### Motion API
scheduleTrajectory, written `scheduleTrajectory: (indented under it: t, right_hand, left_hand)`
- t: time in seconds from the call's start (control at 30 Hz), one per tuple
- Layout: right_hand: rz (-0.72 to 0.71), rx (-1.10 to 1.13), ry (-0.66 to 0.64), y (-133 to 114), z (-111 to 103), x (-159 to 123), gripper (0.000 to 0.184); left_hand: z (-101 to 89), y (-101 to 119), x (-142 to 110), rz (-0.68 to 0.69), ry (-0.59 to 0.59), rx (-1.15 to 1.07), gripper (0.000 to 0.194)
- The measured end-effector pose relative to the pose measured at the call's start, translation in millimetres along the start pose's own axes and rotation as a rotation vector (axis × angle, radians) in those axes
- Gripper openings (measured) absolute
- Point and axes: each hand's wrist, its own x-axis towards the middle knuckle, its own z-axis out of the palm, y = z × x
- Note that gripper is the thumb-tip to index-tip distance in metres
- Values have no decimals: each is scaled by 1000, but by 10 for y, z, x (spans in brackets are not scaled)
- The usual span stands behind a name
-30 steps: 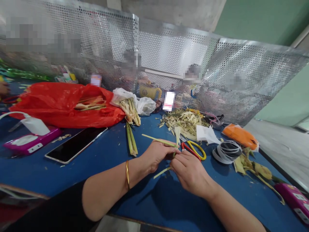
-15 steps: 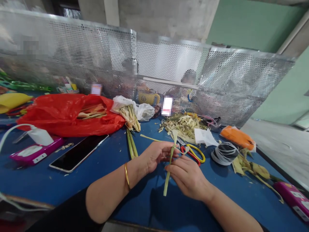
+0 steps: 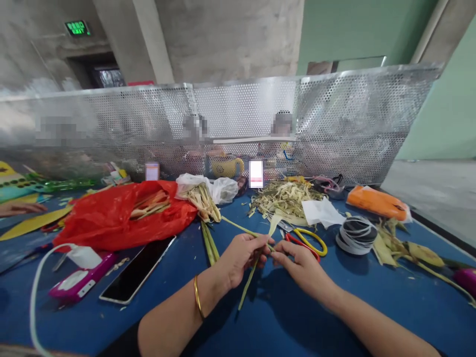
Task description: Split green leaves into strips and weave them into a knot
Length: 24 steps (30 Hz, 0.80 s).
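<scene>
My left hand and my right hand meet over the blue table, both pinching a thin green leaf strip. One end of the strip hangs down toward me, another end runs up and left past my left thumb. A gold bangle sits on my left wrist. Scissors with red and yellow handles lie just beyond my right hand.
A red plastic bag with leaf stalks lies at left, a white bag behind it. A black phone, a pink power bank, a leaf scrap pile, a tape roll, an orange packet. A perforated metal screen closes the back.
The camera has tilted up, showing more wall. Both hands stayed together on the strip; its hanging end swung from straight down to slanting left.
</scene>
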Motion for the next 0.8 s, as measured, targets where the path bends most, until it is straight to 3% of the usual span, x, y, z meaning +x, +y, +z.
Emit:
scheduleTrajectory:
  t: [0.2, 0.3, 0.37, 0.47, 0.63, 0.8]
  right_hand:
    - [-36, -94, 39, -45, -18, -31, 29]
    - [-69, -115, 51, -69, -46, -29, 29]
    - [-18, -86, 26, -54, -61, -13, 27]
    - [93, 16, -24, 3, -90, 28, 34]
    - [265, 335, 53, 56, -95, 106, 43]
    - [443, 665, 76, -18, -20, 203, 41]
  left_hand:
    - [-46, -74, 83, 83, 15, 225, 35]
    - [-73, -73, 102, 72, 19, 249, 35]
    - [-91, -45, 102, 51, 3, 230, 34]
    - [-116, 14, 96, 6, -53, 146, 37]
    - [-126, 30, 89, -50, -165, 61, 48]
    - [-136, -52, 66, -58, -143, 165, 40]
